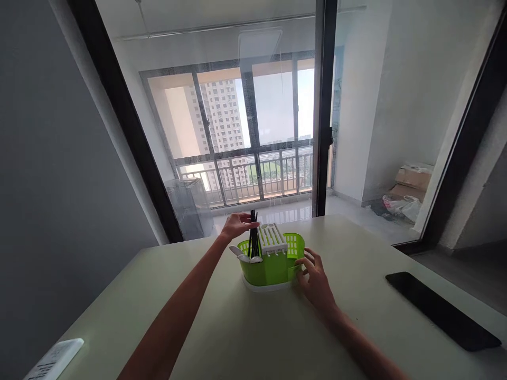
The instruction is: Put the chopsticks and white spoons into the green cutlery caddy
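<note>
A person's left hand (pixel 235 226), at 10 o'clock of a green plastic utensil caddy (pixel 275 269), is pinching a bundle of black chopsticks (pixel 253 245) near the top, while the right hand (pixel 315 277) is curling its fingers against the caddy's end at 3 o'clock; how firmly those fingers are gripping, one cannot tell. The caddy is sitting upright on its white base tray (pixel 263 288), near the far edge of a pale, glossy table (pixel 245 332), with that edge running just behind it at 12 o'clock. White spoons (pixel 236 251) are leaning out beside the chopsticks at 9 o'clock, and a white slotted rack (pixel 273 238) is rising mid-caddy. Open tabletop is stretching toward 6 o'clock between the forearms, and more is lying between the right hand and a flat black slab (pixel 441 311) at 4 o'clock. At 8 o'clock a white device (pixel 55 361), partly out of view, is resting by the table's left edge. Beyond, a dark-framed glass door (pixel 322 105) is facing a balcony, where cardboard boxes (pixel 414 179) and a plastic bag (pixel 404 207) are lying at 2 o'clock. Outside, a high-rise (pixel 227 111) is standing at 11 o'clock.
</note>
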Action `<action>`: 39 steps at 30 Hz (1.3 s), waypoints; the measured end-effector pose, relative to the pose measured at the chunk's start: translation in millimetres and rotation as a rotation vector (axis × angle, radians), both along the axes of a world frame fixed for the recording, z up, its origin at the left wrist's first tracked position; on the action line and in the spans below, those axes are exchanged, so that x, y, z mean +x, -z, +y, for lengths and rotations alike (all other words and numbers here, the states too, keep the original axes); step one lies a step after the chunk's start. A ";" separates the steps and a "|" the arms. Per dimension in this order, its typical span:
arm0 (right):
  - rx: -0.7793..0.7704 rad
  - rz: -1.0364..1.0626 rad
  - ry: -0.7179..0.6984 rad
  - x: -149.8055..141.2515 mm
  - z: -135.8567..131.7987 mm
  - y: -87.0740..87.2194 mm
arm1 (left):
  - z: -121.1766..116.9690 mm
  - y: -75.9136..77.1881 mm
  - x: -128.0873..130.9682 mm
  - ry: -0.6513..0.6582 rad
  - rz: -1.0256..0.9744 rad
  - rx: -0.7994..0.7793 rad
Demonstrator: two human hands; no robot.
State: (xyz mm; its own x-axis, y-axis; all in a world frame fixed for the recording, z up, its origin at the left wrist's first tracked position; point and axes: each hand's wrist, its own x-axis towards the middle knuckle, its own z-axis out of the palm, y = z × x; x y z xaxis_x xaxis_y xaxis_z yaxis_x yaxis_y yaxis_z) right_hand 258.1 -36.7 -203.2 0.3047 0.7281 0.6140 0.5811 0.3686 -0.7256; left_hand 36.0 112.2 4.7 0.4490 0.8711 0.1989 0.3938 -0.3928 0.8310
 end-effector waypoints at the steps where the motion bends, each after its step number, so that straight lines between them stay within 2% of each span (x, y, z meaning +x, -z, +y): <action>1: 0.004 0.001 0.001 -0.4 0.4 -0.5 | 0.8 2.0 1.3 -0.005 -0.011 0.004; 6: 0.024 0.007 0.012 -3.0 1.7 -1.8 | 6.4 9.3 1.7 -0.033 -0.066 0.015; 25: 0.021 0.044 -0.007 -6.5 5.5 1.3 | 12.4 10.6 -1.8 -0.080 -0.184 -0.008; 32: 0.017 0.055 -0.009 -6.0 6.0 0.0 | 15.6 -2.3 -2.1 -0.104 -0.247 -0.030; 39: 0.023 0.063 -0.017 -6.8 6.2 -0.4 | 22.0 -32.0 -15.2 -0.176 -0.410 -0.001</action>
State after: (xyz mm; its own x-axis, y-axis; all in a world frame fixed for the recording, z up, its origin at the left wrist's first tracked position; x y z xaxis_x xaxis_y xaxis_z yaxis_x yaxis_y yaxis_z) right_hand 251.3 -30.5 -202.8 0.3311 0.7196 0.6104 0.5276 0.3951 -0.7520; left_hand 20.8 134.1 36.7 0.1785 0.9275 0.3285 0.0926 -0.3482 0.9328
